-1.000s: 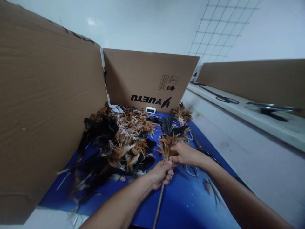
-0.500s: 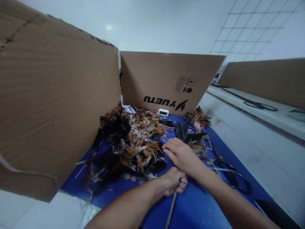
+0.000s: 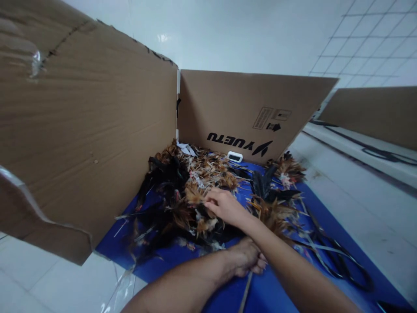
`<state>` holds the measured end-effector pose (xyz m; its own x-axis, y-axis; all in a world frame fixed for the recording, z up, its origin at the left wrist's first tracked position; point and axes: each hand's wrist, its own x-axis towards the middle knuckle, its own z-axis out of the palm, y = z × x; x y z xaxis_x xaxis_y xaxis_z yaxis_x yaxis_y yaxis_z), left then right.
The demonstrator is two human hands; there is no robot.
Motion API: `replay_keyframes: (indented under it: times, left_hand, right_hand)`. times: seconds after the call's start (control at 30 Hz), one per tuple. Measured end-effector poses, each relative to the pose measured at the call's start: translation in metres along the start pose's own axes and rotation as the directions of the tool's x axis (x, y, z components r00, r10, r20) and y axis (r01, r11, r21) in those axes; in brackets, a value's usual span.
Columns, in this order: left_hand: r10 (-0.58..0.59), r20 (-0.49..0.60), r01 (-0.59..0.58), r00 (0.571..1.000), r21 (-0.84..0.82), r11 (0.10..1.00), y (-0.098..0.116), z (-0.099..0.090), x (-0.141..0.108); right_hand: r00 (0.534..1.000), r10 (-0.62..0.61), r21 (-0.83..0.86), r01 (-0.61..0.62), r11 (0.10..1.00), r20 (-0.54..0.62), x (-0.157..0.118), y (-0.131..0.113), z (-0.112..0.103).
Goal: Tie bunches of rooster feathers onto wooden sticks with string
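Observation:
My left hand (image 3: 248, 257) is closed around a thin stick (image 3: 246, 292) low in the middle, over the blue surface (image 3: 224, 295). Brown and black feathers (image 3: 276, 215) fan out beyond it, to the right of my other wrist. Across my left hand reaches my right arm. My right hand (image 3: 226, 206) touches the pile of brown feathers (image 3: 208, 167), its fingers bent together at a tawny tuft (image 3: 194, 194). Whether the fingertips pinch that tuft is too small to tell. Long black feathers (image 3: 169, 171) lie at the pile's left.
Tall cardboard panels (image 3: 130, 117) stand at the left and back. A small white-framed display (image 3: 235, 157) sits by the back panel. Black-handled scissors (image 3: 350, 267) lie at the right edge, and a bunch of feathers (image 3: 288, 169) is at the back right.
My right hand has moved left onto the feather pile. My left hand stays closed on the stick. The view has shifted, so the surroundings appear farther right.

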<state>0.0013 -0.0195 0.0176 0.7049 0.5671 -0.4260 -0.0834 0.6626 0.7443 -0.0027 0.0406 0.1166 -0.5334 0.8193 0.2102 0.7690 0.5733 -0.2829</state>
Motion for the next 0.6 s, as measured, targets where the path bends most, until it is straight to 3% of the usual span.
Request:
replay_keyframes:
  times: [0.13,0.27,0.43,0.6]
  left_hand:
    - [0.036,-0.025,-0.034,0.999,0.074,0.997,0.008,0.003,-0.009]
    - [0.06,-0.018,-0.058,0.998,0.087,0.994,0.009,0.003,-0.012]
    - [0.099,-0.057,-0.092,0.993,0.122,0.988,0.002,0.003,-0.01]
    - [0.166,-0.045,-0.156,0.985,0.18,0.971,-0.002,0.005,-0.012]
  right_hand:
    - [0.965,0.24,0.319,-0.196,0.927,-0.102,-0.03,0.008,-0.031]
    - [0.87,0.474,0.5,-0.351,0.791,-0.139,-0.072,0.023,-0.053]
    - [0.784,0.617,0.622,-0.515,0.589,0.064,-0.119,0.04,-0.052]
    - [0.732,0.664,0.628,-0.592,0.506,0.154,-0.135,0.039,-0.036]
